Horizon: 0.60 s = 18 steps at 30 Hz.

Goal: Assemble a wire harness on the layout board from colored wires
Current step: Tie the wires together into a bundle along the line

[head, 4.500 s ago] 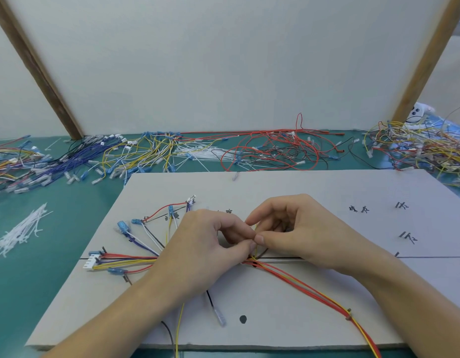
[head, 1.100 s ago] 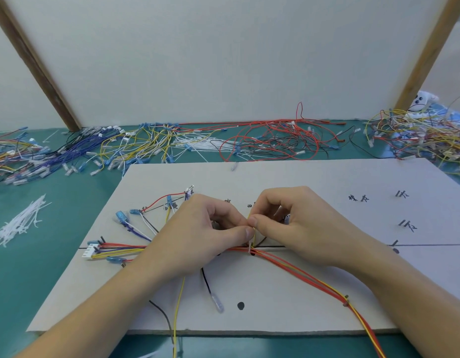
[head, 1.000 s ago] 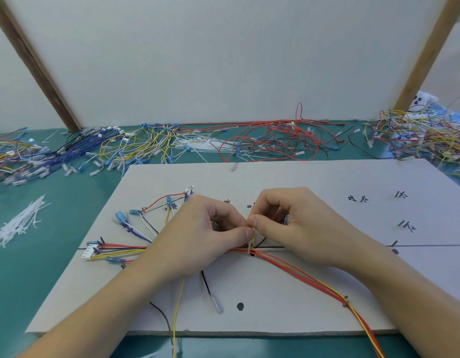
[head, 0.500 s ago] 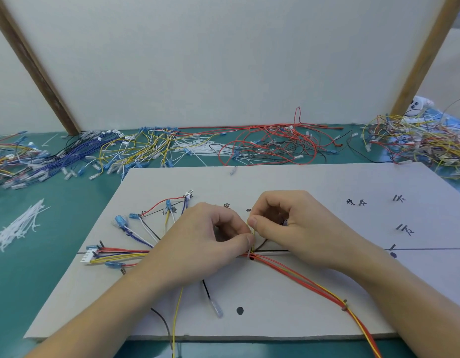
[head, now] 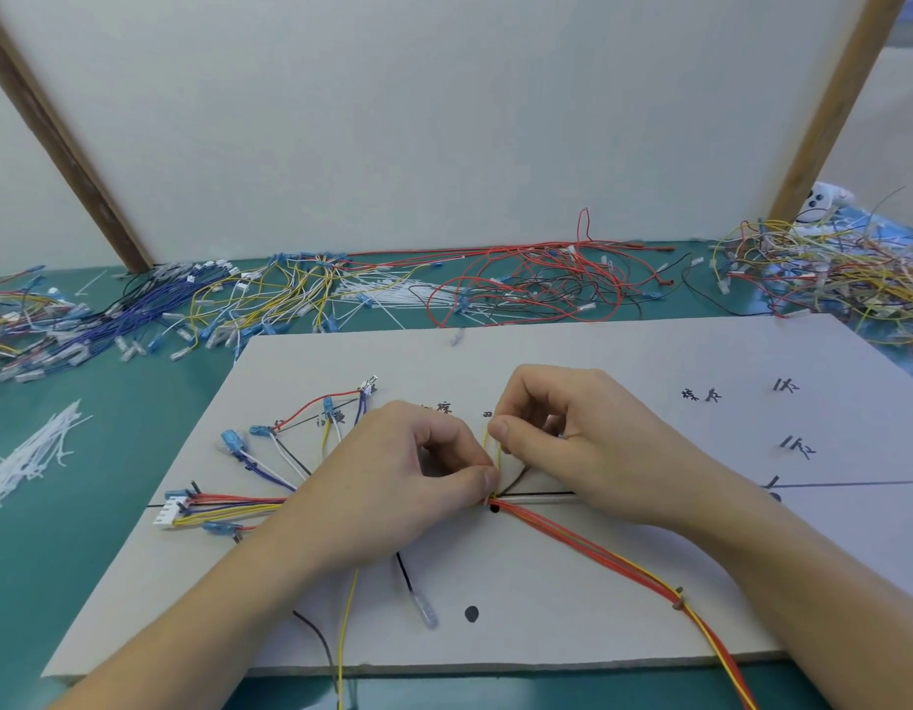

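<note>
Both hands meet over the middle of the layout board point(head: 572, 351). The left hand point(head: 393, 484) lies knuckles up, fingers curled, thumb tip pressed down on the wire bundle point(head: 587, 543) where the red and yellow strands gather. The right hand point(head: 572, 438) is curled as well, its thumb and forefinger pinching a thin yellow wire point(head: 487, 448) that loops up just beside the left thumb. Whether the left fingers hold anything beneath the palm cannot be told; the palm hides that stretch of the harness.

Left of the left hand, branch wires fan out to blue terminals point(head: 232, 443) and a white connector point(head: 168, 512). Below its wrist a black lead ends in a clear sleeve point(head: 425, 609), and a yellow strand runs off the bottom edge. From the pinch point the bundle runs down past the right forearm, through a small brown tie point(head: 678, 599), and is cut off at the lower edge.

Handwritten marks point(head: 700, 394) lie right of the right hand; they are too small to read. Beyond both hands lie loose wire piles point(head: 526, 289). White cable ties point(head: 34, 453) rest far left.
</note>
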### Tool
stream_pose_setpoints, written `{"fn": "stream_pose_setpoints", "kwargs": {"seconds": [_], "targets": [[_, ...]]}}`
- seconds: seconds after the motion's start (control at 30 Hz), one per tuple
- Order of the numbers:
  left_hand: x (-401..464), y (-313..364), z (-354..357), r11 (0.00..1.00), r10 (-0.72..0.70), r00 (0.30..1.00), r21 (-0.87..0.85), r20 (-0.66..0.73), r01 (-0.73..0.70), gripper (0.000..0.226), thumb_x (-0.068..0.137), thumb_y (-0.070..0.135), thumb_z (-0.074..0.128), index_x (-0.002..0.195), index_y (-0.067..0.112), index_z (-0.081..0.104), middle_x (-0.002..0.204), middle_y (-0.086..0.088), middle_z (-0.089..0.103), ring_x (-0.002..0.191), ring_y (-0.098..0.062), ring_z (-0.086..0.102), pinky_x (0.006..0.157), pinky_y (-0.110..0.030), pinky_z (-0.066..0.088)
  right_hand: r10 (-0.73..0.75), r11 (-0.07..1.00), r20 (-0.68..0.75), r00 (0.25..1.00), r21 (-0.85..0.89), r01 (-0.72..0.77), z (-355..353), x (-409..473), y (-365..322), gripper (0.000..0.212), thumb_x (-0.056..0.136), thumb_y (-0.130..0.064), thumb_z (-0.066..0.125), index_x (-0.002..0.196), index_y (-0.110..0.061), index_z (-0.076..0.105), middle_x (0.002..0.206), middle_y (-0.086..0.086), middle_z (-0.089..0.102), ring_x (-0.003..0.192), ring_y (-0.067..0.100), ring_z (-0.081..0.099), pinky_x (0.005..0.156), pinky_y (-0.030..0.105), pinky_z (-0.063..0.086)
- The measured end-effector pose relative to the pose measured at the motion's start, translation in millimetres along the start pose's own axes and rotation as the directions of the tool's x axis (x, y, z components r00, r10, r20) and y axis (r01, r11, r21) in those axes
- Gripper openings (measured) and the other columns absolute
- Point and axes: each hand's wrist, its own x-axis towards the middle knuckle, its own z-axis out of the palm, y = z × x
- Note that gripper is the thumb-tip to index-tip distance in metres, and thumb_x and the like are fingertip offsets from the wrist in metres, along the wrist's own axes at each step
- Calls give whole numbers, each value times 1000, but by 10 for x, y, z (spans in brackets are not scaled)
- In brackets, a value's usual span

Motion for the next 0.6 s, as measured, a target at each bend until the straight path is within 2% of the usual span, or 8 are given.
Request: {"fn": "stream_pose_setpoints", "kwargs": {"seconds": [0.2, 0.37, 0.4, 0.47, 0.6], "targets": [[-8, 2, 16, 999, 5, 1000, 33, -25, -4, 14, 89, 28, 76, 76, 26, 76, 58, 19, 62, 50, 3, 49, 52, -7, 35, 43, 997, 46, 998, 67, -46, -7, 9, 33, 11, 94, -23, 70, 84, -21, 71, 66, -8, 66, 58, 4, 53, 56, 25, 45], [-6, -3, 3, 1000, 5, 1000, 25, -14, -4, 15, 90, 30, 76, 76, 25, 77, 56, 18, 60, 48, 2, 47, 51, -8, 34, 30, 1000, 67, 997, 1, -30, -2, -8, 22, 11, 95, -23, 71, 84, -23, 72, 77, -4, 73, 70, 15, 65, 67, 38, 53], [-5, -2, 3, 1000, 5, 1000, 21, -13, -5, 14, 90, 29, 76, 76, 25, 77, 55, 18, 59, 48, 2, 47, 50, -8, 34, 25, 1000, 62, 998, -2, -25, -2, -8, 23, 11, 95, -20, 71, 84, -22, 72, 77, -5, 73, 70, 13, 64, 66, 34, 53], [0, 1, -3, 1000, 10, 1000, 21, -4, -9, 14, 89, 29, 77, 77, 25, 77, 55, 18, 60, 48, 2, 46, 50, -8, 33, 8, 1000, 49, 999, -15, -7, 3, -11, 15, 12, 95, -15, 71, 83, -21, 71, 75, -9, 72, 65, 5, 60, 59, 17, 45], [7, -2, -44, 999, 26, 999, 25, 44, -27, 12, 90, 25, 77, 77, 26, 78, 58, 16, 60, 50, 1, 46, 51, -9, 33, -7, 1000, 20, 1000, -31, 7, 24, -12, -18, 19, 94, -11, 71, 80, -24, 68, 68, -18, 65, 60, 1, 53, 58, 10, 38]]}}
